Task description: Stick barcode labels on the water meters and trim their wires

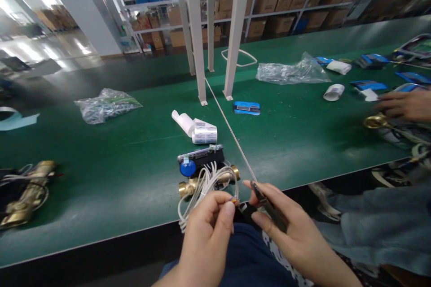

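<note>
My left hand (210, 233) pinches the end of a pale cable, where a bit of yellow or orange wire shows at the fingertips. In my right hand (286, 222) is a dark pliers-like hand tool (269, 208), its tip close to that wire end; whether its jaws touch the wire I cannot tell. The rest of the cable (208, 184) lies coiled over a brass meter body (191, 187) at the bench edge. Behind the coil sits the meter's black housing (205, 157), with a blue round part (187, 168) on it.
A label roll (204, 132), a blue card-like part (247, 107) and plastic bags (107, 105) lie on the green bench (141, 161). White posts (232, 45) rise behind. Another brass meter (30, 193) is at left. A co-worker's hand (407, 105) works at right near brass fittings.
</note>
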Tool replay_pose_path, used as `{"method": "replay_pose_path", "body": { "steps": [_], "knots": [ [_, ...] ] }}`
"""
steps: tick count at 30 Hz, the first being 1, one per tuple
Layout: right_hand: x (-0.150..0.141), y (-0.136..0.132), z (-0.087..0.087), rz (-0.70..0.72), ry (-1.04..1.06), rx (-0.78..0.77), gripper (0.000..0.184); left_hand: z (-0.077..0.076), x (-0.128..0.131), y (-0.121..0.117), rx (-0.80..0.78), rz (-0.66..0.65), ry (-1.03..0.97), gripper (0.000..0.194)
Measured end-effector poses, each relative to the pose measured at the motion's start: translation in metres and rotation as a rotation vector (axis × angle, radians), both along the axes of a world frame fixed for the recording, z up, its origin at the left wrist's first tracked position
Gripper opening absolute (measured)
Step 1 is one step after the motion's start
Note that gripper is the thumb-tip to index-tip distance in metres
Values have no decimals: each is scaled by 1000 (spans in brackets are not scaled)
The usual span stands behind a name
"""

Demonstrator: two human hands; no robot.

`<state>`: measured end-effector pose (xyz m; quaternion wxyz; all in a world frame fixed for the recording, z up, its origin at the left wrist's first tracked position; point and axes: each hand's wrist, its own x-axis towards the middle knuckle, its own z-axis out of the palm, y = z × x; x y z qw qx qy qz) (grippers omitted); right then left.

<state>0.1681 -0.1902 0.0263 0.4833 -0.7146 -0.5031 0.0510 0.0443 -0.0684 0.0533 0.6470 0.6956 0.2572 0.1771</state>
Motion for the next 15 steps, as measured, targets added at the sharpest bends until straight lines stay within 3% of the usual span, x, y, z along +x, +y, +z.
{"method": "replay_pose_path", "body": {
  "steps": [4, 8, 15],
  "knots": [
    [-7, 0, -7, 57, 12, -67, 45, 0, 1, -2, 20, 25, -24, 29],
    [-11, 0, -8, 108, 55, -154, 52, -6, 0, -5, 138, 50, -23, 31],
    [-15, 0, -4, 132, 129, -227, 44, -9, 0, -2, 346, 85, -49, 32]
  ]
}}
